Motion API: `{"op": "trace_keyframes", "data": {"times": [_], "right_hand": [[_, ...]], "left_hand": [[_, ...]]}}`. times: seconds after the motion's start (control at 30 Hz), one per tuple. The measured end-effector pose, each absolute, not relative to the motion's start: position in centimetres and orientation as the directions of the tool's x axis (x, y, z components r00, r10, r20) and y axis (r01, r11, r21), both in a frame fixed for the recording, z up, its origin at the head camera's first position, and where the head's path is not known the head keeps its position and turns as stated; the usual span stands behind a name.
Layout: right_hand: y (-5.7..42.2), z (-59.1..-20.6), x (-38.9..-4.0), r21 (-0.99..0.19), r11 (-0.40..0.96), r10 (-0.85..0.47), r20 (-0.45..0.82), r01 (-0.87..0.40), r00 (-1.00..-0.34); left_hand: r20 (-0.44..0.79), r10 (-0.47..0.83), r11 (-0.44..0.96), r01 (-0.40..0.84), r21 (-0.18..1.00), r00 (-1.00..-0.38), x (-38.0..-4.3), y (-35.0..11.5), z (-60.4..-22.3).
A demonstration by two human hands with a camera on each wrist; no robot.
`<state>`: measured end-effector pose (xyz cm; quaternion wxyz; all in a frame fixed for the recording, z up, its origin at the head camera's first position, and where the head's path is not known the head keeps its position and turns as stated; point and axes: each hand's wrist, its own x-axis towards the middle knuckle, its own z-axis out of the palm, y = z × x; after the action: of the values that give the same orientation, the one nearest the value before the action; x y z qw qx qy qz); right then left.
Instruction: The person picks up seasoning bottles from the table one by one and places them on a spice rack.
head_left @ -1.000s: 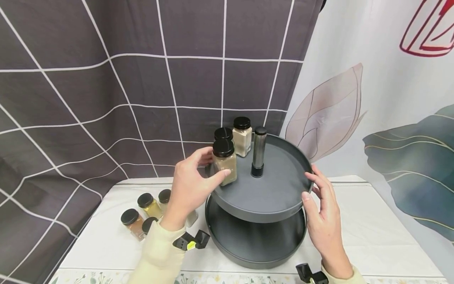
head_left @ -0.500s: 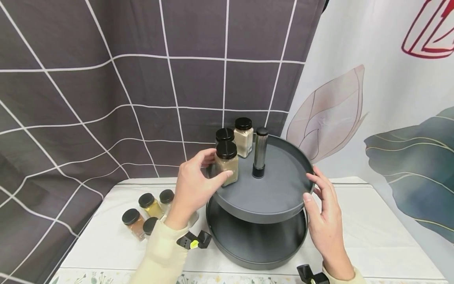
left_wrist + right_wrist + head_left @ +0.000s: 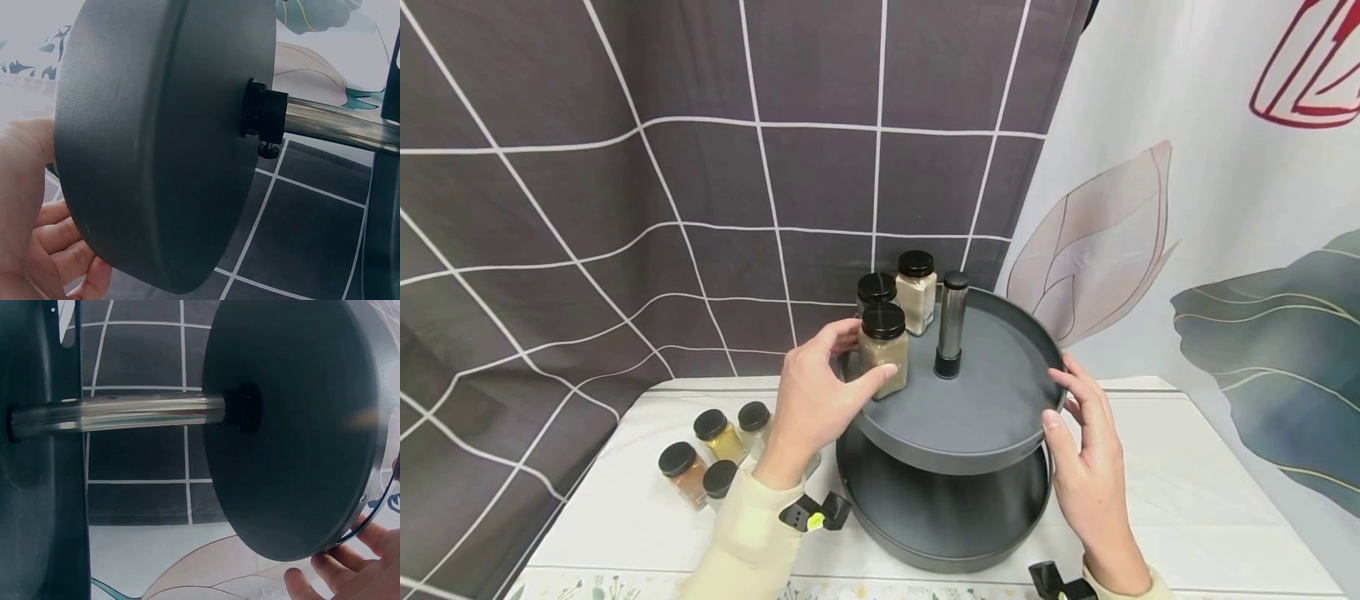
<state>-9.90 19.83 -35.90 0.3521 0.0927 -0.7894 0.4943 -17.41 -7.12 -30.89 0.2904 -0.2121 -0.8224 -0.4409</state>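
A dark grey two-tier turntable has an upper tray (image 3: 992, 400), a lower tray (image 3: 947, 517) and a metal centre post (image 3: 952, 325). On the upper tray's left side, my left hand (image 3: 820, 387) grips a black-lidded glass spice jar (image 3: 883, 350) of beige powder, thumb across its front. Two more jars stand behind it: a partly hidden spice jar (image 3: 877, 287) and a pale spice jar (image 3: 916, 292). My right hand (image 3: 1086, 450) holds the upper tray's right rim between thumb and fingers. In the left wrist view, the tray hides the gripped jar.
To the left on the white-covered table (image 3: 1195, 500) stand several more jars, among them an orange-brown spice jar (image 3: 683, 473) and a yellow spice jar (image 3: 718, 433). My left forearm partly covers this group. A dark grid-patterned curtain (image 3: 820, 183) hangs close behind the turntable.
The head view has drifted slightly. My left hand and its spice jar have shifted a little right and toward me; my right hand stays at the upper tray's rim.
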Motion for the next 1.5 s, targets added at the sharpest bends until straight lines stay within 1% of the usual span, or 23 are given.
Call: {"op": "trace_keyframes", "data": {"times": [0.17,0.37,0.43,0.63,0.83,0.93,1.07,1.13,1.3,1.5], "right_hand": [[19.8,-35.8,-9.9,-0.714,0.491,0.199,0.649,-0.498,-0.734],[19.7,-35.8,-9.9,-0.690,0.496,0.191,0.679,-0.527,-0.709],[19.7,-35.8,-9.9,-0.693,0.490,0.191,0.677,-0.529,-0.711],[19.8,-35.8,-9.9,-0.715,0.484,0.198,0.651,-0.504,-0.733],[18.8,-34.3,-9.2,-0.709,0.482,0.207,0.664,-0.516,-0.719],[19.0,-34.6,-9.3,-0.697,0.500,0.203,0.671,-0.514,-0.713],[19.8,-35.7,-10.0,-0.668,0.516,0.194,0.701,-0.536,-0.687],[19.4,-35.2,-9.8,-0.648,0.524,0.190,0.722,-0.553,-0.665],[18.3,-33.9,-9.1,-0.605,0.534,0.186,0.766,-0.591,-0.615],[19.1,-35.2,-9.9,-0.602,0.548,0.198,0.768,-0.581,-0.609]], "left_hand": [[0.681,0.094,0.534,0.614,0.581,-0.726,-17.5,-7.2,-31.0],[0.702,0.115,0.580,0.621,0.527,-0.703,-17.4,-7.3,-31.1],[0.704,0.115,0.588,0.619,0.520,-0.701,-17.4,-7.3,-31.2],[0.700,0.114,0.591,0.615,0.522,-0.705,-17.4,-7.4,-31.3],[0.699,0.134,0.577,0.629,0.521,-0.702,-17.3,-7.6,-31.3],[0.702,0.132,0.560,0.637,0.530,-0.700,-17.3,-7.9,-31.4],[0.715,0.103,0.533,0.645,0.548,-0.692,-17.2,-8.3,-31.6],[0.721,0.090,0.518,0.650,0.556,-0.687,-17.1,-8.6,-31.6],[0.714,0.048,0.504,0.634,0.587,-0.699,-16.7,-9.5,-31.8],[0.710,0.005,0.516,0.610,0.602,-0.705,-16.3,-10.6,-32.5]]}}
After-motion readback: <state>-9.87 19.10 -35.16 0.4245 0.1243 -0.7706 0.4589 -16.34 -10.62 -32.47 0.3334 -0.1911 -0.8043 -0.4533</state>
